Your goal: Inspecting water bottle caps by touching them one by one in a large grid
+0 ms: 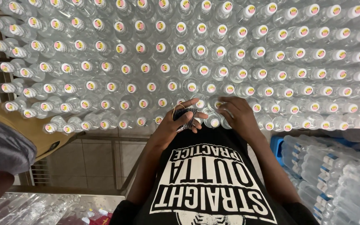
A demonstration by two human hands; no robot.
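- Where the view begins at the far left, a bystander's grey sleeve (1, 146) and tan garment (30, 125) enter the frame, above a heap of clear plastic wrapping (42, 208) at the lower left corner.
- Tiled floor (96, 158) shows beneath the near edge of the bottle field.
- A dense field of upright clear plastic bottles with white caps bearing yellow-and-pink round stickers (180, 50) fills the upper frame, standing in close rows.
- The left hand (180, 121), fingers curled closed, holds a small dark bundle of sleeves or labels (185, 118) just above the nearest row.
- The right hand (236, 114), fingers bent down and partly closed, rests on a near-row bottle cap (215, 122); whether it truly grasps the cap cannot be told.
- At lower right lie packed clear plastic bottles with blue-and-white labels (334, 175), stacked on their sides.
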